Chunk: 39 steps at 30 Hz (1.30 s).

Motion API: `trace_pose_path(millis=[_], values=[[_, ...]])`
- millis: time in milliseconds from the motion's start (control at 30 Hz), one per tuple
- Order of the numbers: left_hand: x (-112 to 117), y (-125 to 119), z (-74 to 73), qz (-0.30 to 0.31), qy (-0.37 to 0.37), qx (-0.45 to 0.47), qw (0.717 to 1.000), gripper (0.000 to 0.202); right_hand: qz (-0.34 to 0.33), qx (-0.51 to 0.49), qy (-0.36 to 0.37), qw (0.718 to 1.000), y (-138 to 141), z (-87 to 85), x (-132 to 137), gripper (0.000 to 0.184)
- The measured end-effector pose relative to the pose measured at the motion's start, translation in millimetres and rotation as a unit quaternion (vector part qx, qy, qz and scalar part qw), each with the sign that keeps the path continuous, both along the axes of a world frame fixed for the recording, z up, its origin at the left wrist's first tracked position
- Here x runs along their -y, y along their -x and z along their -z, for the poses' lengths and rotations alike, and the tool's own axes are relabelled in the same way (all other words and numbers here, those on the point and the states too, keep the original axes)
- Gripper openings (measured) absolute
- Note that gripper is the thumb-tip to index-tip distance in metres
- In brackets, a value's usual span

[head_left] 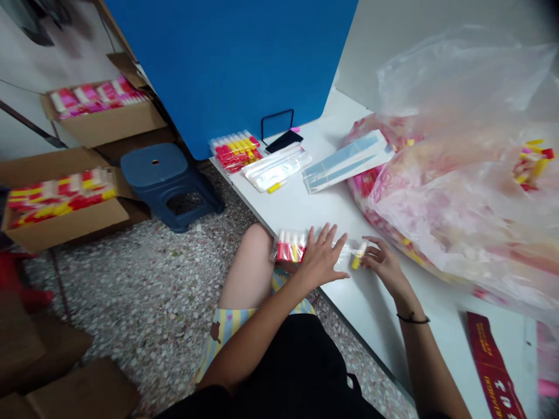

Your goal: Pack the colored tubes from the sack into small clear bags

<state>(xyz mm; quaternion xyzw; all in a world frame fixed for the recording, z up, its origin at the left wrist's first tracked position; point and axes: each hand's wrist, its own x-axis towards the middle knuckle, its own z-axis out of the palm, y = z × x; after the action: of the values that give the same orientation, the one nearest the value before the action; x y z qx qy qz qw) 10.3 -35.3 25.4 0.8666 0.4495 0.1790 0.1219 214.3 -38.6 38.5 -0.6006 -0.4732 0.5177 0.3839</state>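
My left hand (322, 259) lies with spread fingers over a clear plastic bag near the table's front edge. Inside the bag, a row of small red, yellow and white tubes (290, 247) shows to the left of the hand; the part under my palm is hidden. Between the fingertips of my right hand (384, 262) is one small tube with a yellow end and a white end (358, 256), beside the bag's right end. What these tubes contain cannot be made out.
A big plastic sack (441, 203) of coloured pieces covers the table's right side. Farther back are flat clear bags (349, 160), a filled pack (236, 148) and a black phone-like object (283, 141). A blue stool (155, 166) and cartons (74, 224) stand left; a dark red strip (493, 366) lies right.
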Motion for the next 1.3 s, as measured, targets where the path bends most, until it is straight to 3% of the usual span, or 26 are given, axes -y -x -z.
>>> trace_pose_path(millis=[333,600,1000,1167,1300], values=[[-1.6,-3.0,0.0,-0.007,0.007,-0.022,1.0,0.097,0.017,0.039,0.057,0.997,1.5,-1.9,-2.8,0.049],[-1.7,-3.9,-2.5,-0.008,0.004,-0.057,0.998,0.096,0.021,0.073,0.026,0.997,3.9,-1.4,-13.8,0.049],[-1.7,-3.9,-1.7,-0.002,-0.009,-0.048,0.999,0.093,0.046,0.069,-0.006,0.997,15.4,-0.1,-7.0,0.034],[-1.9,-3.5,-2.4,-0.004,-0.011,-0.045,0.999,0.092,0.095,0.03,0.0,0.995,17.6,-0.7,-3.3,0.037],[-1.9,-3.8,-3.5,-0.004,-0.011,-0.05,0.999,0.091,0.107,-0.022,0.001,0.994,23.9,-1.0,3.6,0.054]])
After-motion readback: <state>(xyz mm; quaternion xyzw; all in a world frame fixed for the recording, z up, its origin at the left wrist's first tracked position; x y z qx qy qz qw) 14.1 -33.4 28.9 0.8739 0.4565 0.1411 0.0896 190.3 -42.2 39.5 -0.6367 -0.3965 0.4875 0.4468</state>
